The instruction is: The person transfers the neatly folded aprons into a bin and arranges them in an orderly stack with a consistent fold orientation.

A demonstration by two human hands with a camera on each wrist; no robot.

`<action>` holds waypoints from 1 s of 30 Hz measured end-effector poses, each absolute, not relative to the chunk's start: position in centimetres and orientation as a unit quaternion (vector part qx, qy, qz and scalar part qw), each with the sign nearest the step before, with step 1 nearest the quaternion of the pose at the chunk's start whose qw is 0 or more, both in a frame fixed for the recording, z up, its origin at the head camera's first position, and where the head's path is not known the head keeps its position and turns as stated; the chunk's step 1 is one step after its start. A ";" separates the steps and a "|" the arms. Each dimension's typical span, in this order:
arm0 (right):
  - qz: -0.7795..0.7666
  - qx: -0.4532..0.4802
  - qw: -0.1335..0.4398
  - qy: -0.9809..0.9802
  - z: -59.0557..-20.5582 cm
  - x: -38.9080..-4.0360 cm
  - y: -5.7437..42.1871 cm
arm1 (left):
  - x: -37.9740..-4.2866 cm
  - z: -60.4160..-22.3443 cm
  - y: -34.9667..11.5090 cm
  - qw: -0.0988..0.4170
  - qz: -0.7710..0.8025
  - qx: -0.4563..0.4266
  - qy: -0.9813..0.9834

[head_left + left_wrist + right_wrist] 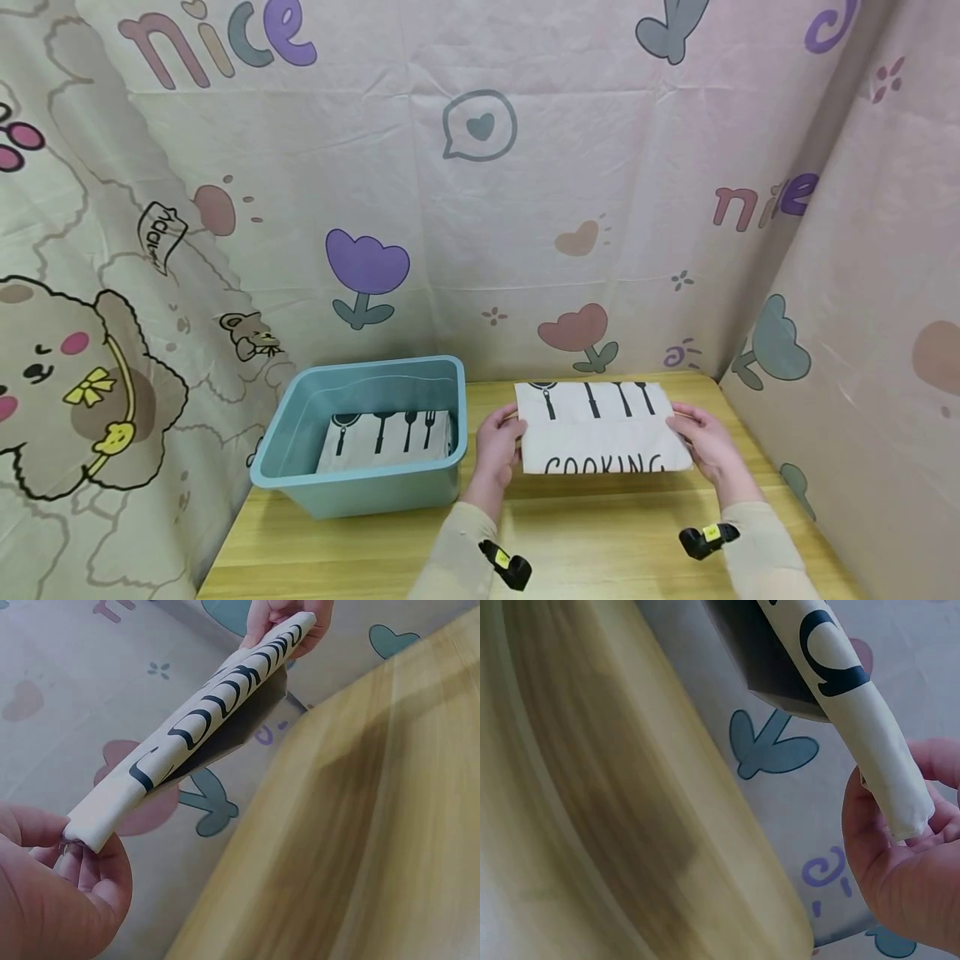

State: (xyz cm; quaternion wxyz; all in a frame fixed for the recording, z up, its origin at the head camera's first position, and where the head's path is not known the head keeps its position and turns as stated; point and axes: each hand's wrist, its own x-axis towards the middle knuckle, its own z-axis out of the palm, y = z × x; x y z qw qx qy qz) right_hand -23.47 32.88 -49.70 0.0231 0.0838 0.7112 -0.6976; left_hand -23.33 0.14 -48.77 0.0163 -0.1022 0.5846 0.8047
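Note:
A folded white cloth [600, 437], printed with black kitchen utensils and the word COOKING, is held up above the table between both hands. My left hand [497, 446] pinches its left edge, thumb on top. At the opposite edge my right hand [707, 440] grips it the same way. Both wrist views show the cloth's thick folded front edge and a dark underside, with the wooden table beneath. To the left stands a blue plastic bin [367, 492]. Inside the bin lies another folded cloth [386, 442] with a matching utensil print.
The wooden table [337, 550] extends under the bin and both arms. A printed fabric curtain [465, 217] hangs behind the table and along both sides. The bin's raised rim stands just left of my left hand.

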 end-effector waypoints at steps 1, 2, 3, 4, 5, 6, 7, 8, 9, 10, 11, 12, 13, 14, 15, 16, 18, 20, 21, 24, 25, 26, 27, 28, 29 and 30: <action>-0.704 0.082 0.022 0.705 -49.5 -23.4 32.9 | -23.3 -48.5 0.1 0.017 0.805 -0.102 0.584; -0.709 0.080 0.021 0.701 -49.3 -23.4 32.8 | -23.4 -48.3 0.0 0.016 0.805 -0.101 0.584; -0.715 0.077 0.019 0.695 -49.2 -23.3 32.8 | -23.4 -48.1 0.0 0.017 0.804 -0.100 0.585; -0.723 0.074 0.018 0.687 -49.0 -23.3 32.8 | -23.4 -47.9 -0.1 0.017 0.804 -0.100 0.586; -0.730 0.071 0.017 0.679 -48.8 -23.3 32.8 | -23.4 -47.7 -0.1 0.018 0.805 -0.101 0.584; -0.738 0.069 0.017 0.672 -48.7 -23.2 32.7 | -23.3 -47.5 -0.2 0.018 0.805 -0.101 0.584; -0.745 0.068 0.016 0.664 -48.5 -23.2 32.7 | -23.3 -47.3 -0.3 0.017 0.806 -0.101 0.583; -0.750 0.067 0.015 0.658 -48.4 -23.2 32.7 | -23.2 -47.1 -0.3 0.016 0.807 -0.099 0.582; -0.755 0.066 0.013 0.652 -48.3 -23.1 32.6 | -23.2 -46.9 -0.4 0.016 0.809 -0.100 0.579; -0.759 0.062 0.014 0.647 -48.2 -23.1 32.5 | -23.1 -46.6 -0.5 0.013 0.810 -0.098 0.578; -0.762 0.058 0.014 0.644 -48.0 -23.1 32.4 | -23.1 -46.5 -0.6 0.012 0.811 -0.098 0.576; -0.765 0.056 0.013 0.641 -47.9 -23.1 32.3 | -23.1 -46.2 -0.6 0.011 0.811 -0.098 0.576; -0.768 0.054 0.011 0.638 -47.8 -23.0 32.2 | -23.1 -46.1 -0.8 0.010 0.812 -0.097 0.576; -0.769 0.049 0.012 0.637 -47.7 -23.0 32.2 | -23.1 -45.9 -0.9 0.009 0.811 -0.098 0.577; -0.771 0.046 0.012 0.635 -47.6 -23.0 32.1 | -23.1 -45.8 -1.0 0.008 0.810 -0.098 0.578; -0.772 0.043 0.011 0.634 -47.5 -23.0 32.0 | -23.1 -45.6 -1.1 0.007 0.809 -0.098 0.580; -0.777 0.041 0.007 0.629 -47.2 -23.0 31.8 | -23.0 -45.3 -1.4 0.006 0.807 -0.098 0.583; -0.778 0.036 0.006 0.628 -46.8 -23.0 31.6 | -23.0 -44.9 -1.7 0.004 0.807 -0.094 0.583; -0.779 0.036 0.005 0.625 -46.6 -23.0 31.4 | -23.0 -44.7 -1.8 0.002 0.808 -0.092 0.582; -0.782 0.034 0.003 0.623 -45.9 -22.9 30.8 | -23.0 -44.3 -2.3 -0.006 0.808 -0.087 0.582; -0.783 0.033 0.001 0.621 -45.8 -22.8 30.6 | -23.0 -44.2 -2.5 -0.008 0.808 -0.087 0.582; -0.786 0.029 -0.003 0.617 -45.6 -22.8 30.4 | -23.0 -44.1 -2.7 -0.011 0.807 -0.086 0.584; -0.790 0.025 -0.006 0.613 -45.6 -22.9 30.2 | -23.0 -44.0 -2.9 -0.014 0.807 -0.086 0.585; -0.791 0.020 -0.011 0.612 -45.6 -22.9 30.0 | -23.0 -43.9 -3.1 -0.017 0.806 -0.085 0.586; -0.793 0.007 -0.014 0.609 -45.6 -22.9 29.8 | -23.0 -43.8 -3.3 -0.018 0.806 -0.084 0.585; -0.794 -0.005 -0.018 0.608 -45.7 -23.0 29.7 | -22.9 -43.7 -3.5 -0.020 0.805 -0.083 0.586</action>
